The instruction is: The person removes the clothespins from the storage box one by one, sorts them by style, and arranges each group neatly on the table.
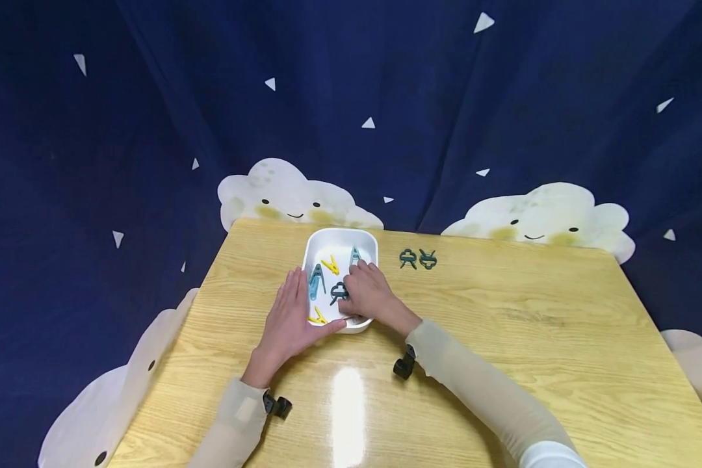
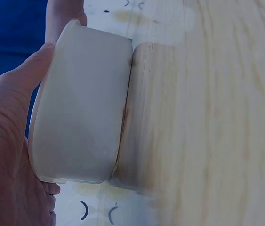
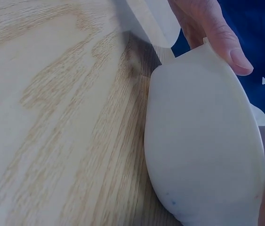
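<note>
My left hand [image 1: 292, 315] holds a white container [image 1: 341, 234] at its near left corner. In the head view its fingers lie along the left wall and its thumb along the near rim. Reaching in from the right, my right hand [image 1: 370, 292] has bent fingers inside the container; whatever they touch is hidden. Just left of that hand lies a dark green clip [image 1: 338, 292]. A teal clothespin [image 1: 355, 254] shows beyond its knuckles. Along the left wall is another teal clothespin [image 1: 316, 281], with yellow clothespins [image 1: 331, 265] further in and at the near left corner.
Two dark green clips, one [image 1: 407, 259] beside the other [image 1: 428, 259], lie on the wooden table [image 1: 532, 351] right of the container. A dark blue curtain [image 1: 339, 58] with printed clouds hangs behind the far table edge.
</note>
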A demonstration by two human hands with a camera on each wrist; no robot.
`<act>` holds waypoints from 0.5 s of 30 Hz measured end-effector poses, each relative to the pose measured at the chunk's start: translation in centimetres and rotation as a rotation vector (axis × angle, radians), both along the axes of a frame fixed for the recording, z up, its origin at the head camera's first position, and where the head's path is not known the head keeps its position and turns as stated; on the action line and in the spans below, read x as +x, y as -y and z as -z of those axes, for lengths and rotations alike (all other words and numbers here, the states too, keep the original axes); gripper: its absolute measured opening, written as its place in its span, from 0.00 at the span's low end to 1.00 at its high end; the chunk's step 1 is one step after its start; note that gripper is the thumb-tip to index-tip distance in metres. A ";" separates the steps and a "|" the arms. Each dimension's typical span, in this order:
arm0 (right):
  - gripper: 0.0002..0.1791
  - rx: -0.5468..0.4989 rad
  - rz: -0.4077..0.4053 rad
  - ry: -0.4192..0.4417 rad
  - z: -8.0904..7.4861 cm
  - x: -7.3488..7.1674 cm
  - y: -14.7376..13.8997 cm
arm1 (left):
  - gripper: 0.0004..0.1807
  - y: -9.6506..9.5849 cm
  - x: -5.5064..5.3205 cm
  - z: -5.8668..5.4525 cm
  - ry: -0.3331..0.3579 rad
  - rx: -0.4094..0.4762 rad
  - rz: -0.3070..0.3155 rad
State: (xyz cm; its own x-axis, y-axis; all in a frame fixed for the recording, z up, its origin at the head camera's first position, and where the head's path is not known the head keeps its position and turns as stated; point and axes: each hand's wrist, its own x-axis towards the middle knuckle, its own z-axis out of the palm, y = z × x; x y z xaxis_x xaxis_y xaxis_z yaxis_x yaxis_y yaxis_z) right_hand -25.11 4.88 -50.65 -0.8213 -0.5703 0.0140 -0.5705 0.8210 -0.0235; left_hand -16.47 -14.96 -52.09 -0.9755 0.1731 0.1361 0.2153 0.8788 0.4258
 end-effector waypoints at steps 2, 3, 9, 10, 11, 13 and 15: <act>0.21 0.003 0.001 0.009 0.0 0.1 0.1 | 0.76 0.1 0.0 0.1 -0.006 -0.001 0.003; 0.21 0.004 0.001 0.009 -0.1 0.1 0.1 | 0.76 0.1 0.1 0.1 -0.007 0.001 0.004; 0.23 -0.020 -0.007 -0.016 -0.5 0.3 0.0 | 0.76 0.1 0.0 0.0 0.002 0.015 -0.001; 0.23 -0.030 -0.008 -0.019 -0.5 0.3 0.0 | 0.76 0.1 0.0 0.0 0.005 0.015 -0.003; 0.23 -0.042 -0.008 -0.021 -0.5 0.3 -0.1 | 0.76 0.1 0.0 0.0 0.007 0.013 -0.004; 0.21 -0.068 -0.002 -0.024 -0.5 0.3 -0.2 | 0.76 0.1 0.0 0.0 0.013 0.014 -0.004; 0.20 -0.093 0.002 -0.028 -0.4 0.3 -0.4 | 0.76 0.0 0.1 0.0 0.015 0.019 -0.001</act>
State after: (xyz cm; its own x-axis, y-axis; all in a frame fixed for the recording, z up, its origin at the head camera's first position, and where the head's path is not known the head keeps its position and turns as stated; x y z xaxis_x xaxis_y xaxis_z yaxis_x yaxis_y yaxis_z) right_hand -24.80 5.25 -50.23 -0.8210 -0.5638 0.0899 -0.5703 0.8172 -0.0834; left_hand -16.41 -15.00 -52.09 -0.9776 0.1695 0.1245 0.2077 0.8709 0.4454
